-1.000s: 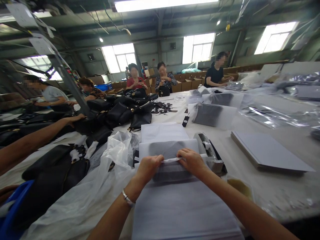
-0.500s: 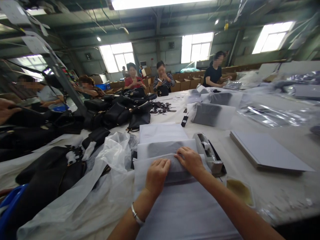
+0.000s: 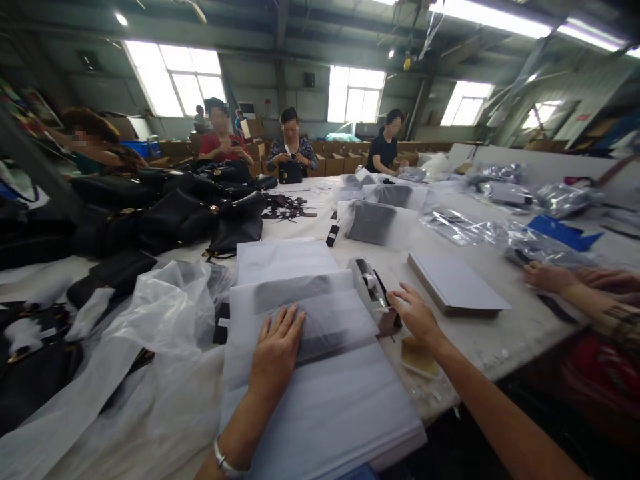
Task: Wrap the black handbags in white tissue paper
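Observation:
My left hand (image 3: 279,343) lies flat, fingers spread, on white tissue paper folded over a dark, flat item (image 3: 320,313). The item's dark shape shows through the paper, but its kind is hidden. Beneath it is a stack of white tissue sheets (image 3: 345,407). My right hand (image 3: 417,317) is at the near end of a grey tape dispenser (image 3: 367,283), fingers stretched out; whether they touch the tape is unclear. Left of the wrapped item is a black tag (image 3: 221,323) with a white label.
Crumpled clear plastic (image 3: 170,313) and black handbags (image 3: 175,220) cover the left side. Right of the dispenser are a stack of grey boards (image 3: 455,280) and a yellowish block (image 3: 419,357). Wrapped items (image 3: 370,223) lie farther back. A co-worker's hands (image 3: 555,277) are at the right edge.
My right hand has left the paper and moved right to the tape dispenser. My left hand has flattened onto the wrapped item. The view has turned right, bringing a co-worker's hands in.

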A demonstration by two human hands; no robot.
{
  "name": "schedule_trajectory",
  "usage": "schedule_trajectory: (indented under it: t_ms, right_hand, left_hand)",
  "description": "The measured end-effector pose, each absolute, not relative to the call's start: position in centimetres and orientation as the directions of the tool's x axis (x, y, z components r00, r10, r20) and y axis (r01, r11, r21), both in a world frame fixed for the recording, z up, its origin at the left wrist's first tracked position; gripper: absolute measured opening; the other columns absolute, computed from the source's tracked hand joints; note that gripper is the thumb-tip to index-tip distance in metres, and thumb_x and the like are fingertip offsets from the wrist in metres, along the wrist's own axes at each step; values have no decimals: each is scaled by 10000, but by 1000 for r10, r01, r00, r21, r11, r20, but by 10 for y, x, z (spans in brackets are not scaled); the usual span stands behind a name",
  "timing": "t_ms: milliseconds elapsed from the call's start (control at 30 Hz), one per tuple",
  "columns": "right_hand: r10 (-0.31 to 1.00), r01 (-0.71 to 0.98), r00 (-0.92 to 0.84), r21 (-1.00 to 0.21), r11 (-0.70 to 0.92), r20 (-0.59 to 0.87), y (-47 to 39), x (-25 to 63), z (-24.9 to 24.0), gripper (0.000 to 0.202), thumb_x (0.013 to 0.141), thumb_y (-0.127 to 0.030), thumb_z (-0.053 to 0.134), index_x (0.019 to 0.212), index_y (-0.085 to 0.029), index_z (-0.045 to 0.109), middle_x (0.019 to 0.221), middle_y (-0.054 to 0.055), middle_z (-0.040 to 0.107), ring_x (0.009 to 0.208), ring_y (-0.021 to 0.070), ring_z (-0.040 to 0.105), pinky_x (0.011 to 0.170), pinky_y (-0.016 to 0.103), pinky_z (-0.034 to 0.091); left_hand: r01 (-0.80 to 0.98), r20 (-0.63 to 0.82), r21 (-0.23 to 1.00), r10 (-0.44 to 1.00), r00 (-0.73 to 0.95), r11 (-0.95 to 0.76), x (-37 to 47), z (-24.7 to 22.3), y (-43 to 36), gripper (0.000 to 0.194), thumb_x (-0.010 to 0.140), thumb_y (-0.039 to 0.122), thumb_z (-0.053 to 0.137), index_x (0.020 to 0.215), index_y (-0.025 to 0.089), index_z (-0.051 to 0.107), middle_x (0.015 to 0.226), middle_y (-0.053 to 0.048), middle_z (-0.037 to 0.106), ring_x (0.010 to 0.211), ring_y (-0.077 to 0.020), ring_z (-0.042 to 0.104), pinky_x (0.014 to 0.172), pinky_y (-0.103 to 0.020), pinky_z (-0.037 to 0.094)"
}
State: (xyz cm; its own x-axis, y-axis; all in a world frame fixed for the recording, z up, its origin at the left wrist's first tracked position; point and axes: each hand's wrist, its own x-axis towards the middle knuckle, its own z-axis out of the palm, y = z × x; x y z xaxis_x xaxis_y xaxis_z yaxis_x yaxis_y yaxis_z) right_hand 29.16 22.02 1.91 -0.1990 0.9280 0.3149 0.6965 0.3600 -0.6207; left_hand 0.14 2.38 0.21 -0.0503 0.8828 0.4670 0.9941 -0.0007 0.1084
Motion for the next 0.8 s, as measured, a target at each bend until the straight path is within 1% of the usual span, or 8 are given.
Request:
schedule_trajectory:
  t_ms: [67,133,267,333,433,533,667,800]
  right_hand:
    - [958,670,-194,-685,287,211,220,288,14,441,884,-574,503,893,-226,774,1390,135,556,1318,325,476,1104,528,344]
    - [967,618,-193,-745,251,166,219,279,13,425,858,-582,544,828,-235,786,1390,121,563,1318,322,480,1092,499,363]
    - [983,383,-157,-911,149,95,215,261,19,335,749,-525,697,827,-214,794,1389,122,572,1208,309,585,963,407,481]
    - [988,294,-111,-947,131,103,209,258,26,326,734,-500,724,823,-193,791,1420,134,541,1194,307,597,937,382,502]
    - [984,242,-50,-954,178,171,191,260,36,297,741,-476,742,825,-194,786,1469,110,492,1264,303,543,995,378,483]
    - [982,205,-15,-960,189,190,168,269,38,273,737,-466,764,830,-210,785,1447,83,520,1284,302,522,1068,414,436]
    - [983,254,-27,-950,184,183,142,283,33,281,773,-481,742,911,-239,784,1414,64,554,1270,294,534,1123,453,377]
    - [971,322,-34,-917,236,238,129,292,37,280,782,-493,733,895,-241,784,1409,65,561,1261,299,542,1112,440,394]
  left_hand:
    - [993,470,122,881,-51,-7,1,3,23,406,991,209,398,1372,225,538,1468,-71,486,1365,-307,446,1091,-555,417]
    - [992,471,129,881,-49,-13,1,4,23,409,988,208,400,1372,238,540,1465,-69,491,1362,-306,451,1090,-552,418]
    - [989,473,144,880,-53,-17,0,4,22,411,985,209,413,1377,251,529,1472,-53,486,1363,-299,450,1095,-541,418]
    - [989,472,149,880,-55,-18,-1,4,21,408,985,213,419,1376,248,529,1472,-51,486,1361,-300,453,1095,-542,418]
    - [987,474,156,879,-56,-21,-1,3,21,409,984,214,425,1380,239,525,1475,-54,482,1362,-302,452,1098,-546,410]
    - [985,475,171,878,-62,-23,-1,1,21,409,983,213,428,1381,231,523,1478,-53,478,1369,-299,443,1105,-542,399]
    - [981,476,190,877,-71,-24,0,0,20,408,982,208,425,1377,234,525,1477,-51,479,1369,-298,442,1111,-547,385]
    - [982,478,189,875,-71,-24,0,-1,20,411,985,210,425,1385,229,516,1485,-47,468,1374,-295,436,1118,-541,375]
